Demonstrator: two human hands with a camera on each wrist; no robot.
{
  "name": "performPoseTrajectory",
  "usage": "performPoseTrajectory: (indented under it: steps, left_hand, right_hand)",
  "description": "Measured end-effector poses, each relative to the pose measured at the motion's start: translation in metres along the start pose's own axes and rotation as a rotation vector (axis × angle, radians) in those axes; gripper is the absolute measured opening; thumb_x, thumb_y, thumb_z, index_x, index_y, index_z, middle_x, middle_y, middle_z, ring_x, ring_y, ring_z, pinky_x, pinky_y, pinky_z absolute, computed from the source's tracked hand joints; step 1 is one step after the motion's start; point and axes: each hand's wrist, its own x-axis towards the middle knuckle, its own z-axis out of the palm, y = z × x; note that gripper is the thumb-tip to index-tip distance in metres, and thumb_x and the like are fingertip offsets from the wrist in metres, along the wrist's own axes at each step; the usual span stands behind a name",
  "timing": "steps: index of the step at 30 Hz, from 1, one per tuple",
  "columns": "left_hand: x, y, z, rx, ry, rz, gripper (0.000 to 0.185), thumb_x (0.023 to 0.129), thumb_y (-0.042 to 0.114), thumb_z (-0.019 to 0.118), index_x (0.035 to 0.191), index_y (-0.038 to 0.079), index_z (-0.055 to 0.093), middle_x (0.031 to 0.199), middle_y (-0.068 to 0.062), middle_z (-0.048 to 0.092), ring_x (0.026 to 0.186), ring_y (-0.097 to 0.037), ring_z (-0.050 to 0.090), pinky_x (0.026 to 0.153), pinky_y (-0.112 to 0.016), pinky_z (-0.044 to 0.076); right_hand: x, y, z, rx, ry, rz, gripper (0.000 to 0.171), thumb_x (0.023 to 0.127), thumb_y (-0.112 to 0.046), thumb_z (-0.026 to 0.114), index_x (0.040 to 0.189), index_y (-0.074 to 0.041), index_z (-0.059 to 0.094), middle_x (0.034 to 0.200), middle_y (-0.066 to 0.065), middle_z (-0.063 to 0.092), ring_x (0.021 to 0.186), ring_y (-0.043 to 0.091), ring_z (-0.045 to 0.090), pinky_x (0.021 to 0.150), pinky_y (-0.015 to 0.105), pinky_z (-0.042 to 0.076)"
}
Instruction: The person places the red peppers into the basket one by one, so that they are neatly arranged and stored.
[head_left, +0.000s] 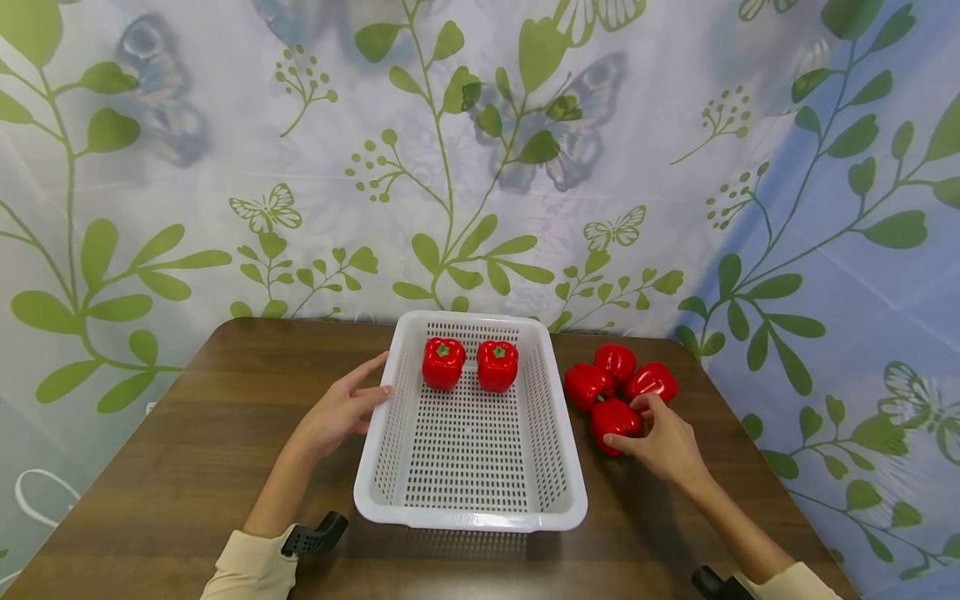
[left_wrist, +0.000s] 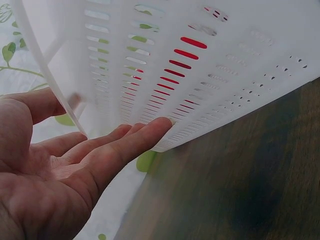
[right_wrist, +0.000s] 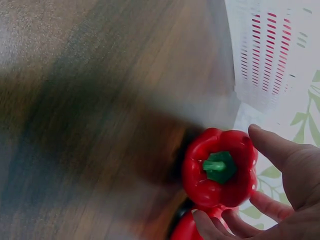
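In the head view my left hand (head_left: 341, 414) is at the left side of a white perforated plastic basket (head_left: 470, 521). Its thumb lies at the rim and its fingers extend along the outer wall; the left wrist view shows this hand (left_wrist: 65, 175) with fairly straight fingers. My right hand (head_left: 667, 442) holds the nearest red bell pepper (head_left: 617, 423) of a group on the right. In the right wrist view, thumb and fingers curve around that pepper (right_wrist: 197, 167), whose green stem (right_wrist: 217, 166) faces the camera. Two red bell peppers (head_left: 443, 371) (head_left: 497, 372) stand stem-up at the basket's far end.
Three more red bell peppers (head_left: 588, 385) (head_left: 615, 363) (head_left: 651, 382) sit close together behind the held one, right of the basket. Everything stands on a dark brown wooden table (head_left: 187, 467). A leaf-and-butterfly patterned curtain (head_left: 465, 167) hangs behind the table.
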Motion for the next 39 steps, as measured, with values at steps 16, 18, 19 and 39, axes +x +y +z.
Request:
performPoseTrajectory:
  steps: [16, 18, 19, 39]
  left_hand:
    - [0.0, 0.0, 0.0, -0.002, 0.004, -0.01, 0.068, 0.103, 0.027, 0.06, 0.162, 0.025, 0.025, 0.148, -0.032, 0.048, 0.118, -0.045, 0.065, 0.083, -0.055, 0.061]
    - [0.0, 0.0, 0.0, -0.001, 0.003, -0.01, 0.068, 0.103, 0.026, 0.059, 0.162, 0.025, 0.025, 0.148, -0.032, 0.048, 0.118, -0.045, 0.065, 0.083, -0.055, 0.061]
    - [0.0, 0.0, 0.0, -0.002, 0.004, -0.01, 0.068, 0.103, 0.026, 0.059, 0.162, 0.026, 0.025, 0.147, -0.032, 0.048, 0.118, -0.045, 0.064, 0.083, -0.055, 0.061]
    - [-0.001, 0.0, 0.0, 0.002, 0.002, -0.007, 0.068, 0.103, 0.027, 0.06, 0.162, 0.026, 0.025, 0.147, -0.031, 0.049, 0.118, -0.046, 0.064, 0.083, -0.055, 0.061]
  right_hand:
    - [-0.004, 0.003, 0.015, -0.028, 0.018, -0.021, 0.079, 0.073, -0.038, 0.091, 0.124, -0.005, 0.041, 0.108, 0.024, 0.067, 0.091, 0.035, 0.064, 0.085, 0.06, 0.057]
    - [-0.003, 0.003, 0.018, -0.029, 0.023, -0.023, 0.08, 0.072, -0.038, 0.091, 0.124, -0.005, 0.041, 0.111, 0.027, 0.066, 0.096, 0.039, 0.065, 0.086, 0.062, 0.056]
    - [-0.003, 0.003, 0.019, -0.029, 0.023, -0.024, 0.081, 0.072, -0.038, 0.091, 0.125, -0.005, 0.04, 0.113, 0.028, 0.066, 0.099, 0.042, 0.065, 0.087, 0.063, 0.056]
    - [-0.005, 0.003, 0.02, -0.026, 0.008, -0.043, 0.084, 0.07, -0.024, 0.093, 0.131, -0.003, 0.038, 0.126, 0.033, 0.058, 0.112, 0.051, 0.058, 0.092, 0.07, 0.05]
